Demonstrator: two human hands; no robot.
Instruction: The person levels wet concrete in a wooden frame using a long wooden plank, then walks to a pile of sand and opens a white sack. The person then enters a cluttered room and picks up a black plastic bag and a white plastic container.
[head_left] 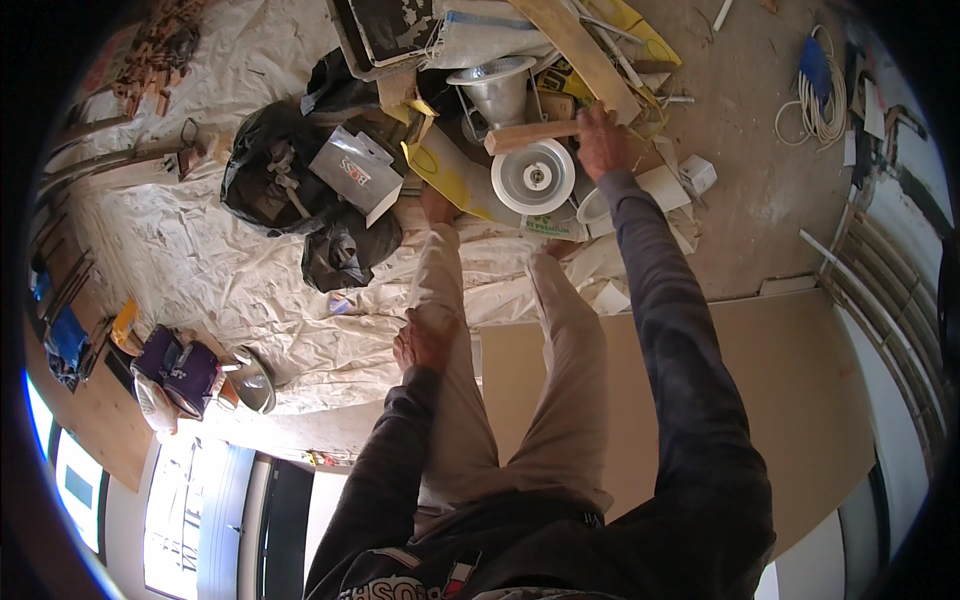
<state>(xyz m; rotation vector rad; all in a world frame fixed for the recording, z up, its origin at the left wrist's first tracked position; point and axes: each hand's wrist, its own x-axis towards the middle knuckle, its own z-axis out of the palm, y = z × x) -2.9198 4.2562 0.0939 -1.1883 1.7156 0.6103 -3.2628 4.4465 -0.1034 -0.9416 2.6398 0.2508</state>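
My right hand (603,143) is closed around one end of a short piece of wood (535,134), over a heap of mixed items. Just below that wood lies a round downlight fitting (533,178) with a white rim and a socket in its middle. Behind it stands a second light fitting (497,92) with a silvery, bowl-shaped reflector. A long wooden board (575,50) slants across the heap beside my right hand. My left hand (425,343) rests on my left leg near the knee, holding nothing, its fingers loosely bent and apart.
Left of the heap sit a black plastic bag (270,165) and a grey box (357,172). A creased cloth sheet (180,250) covers the floor. Coiled cable (822,110) lies at the far right, above pale pipes (885,320). A purple bag (185,370) stands at the left.
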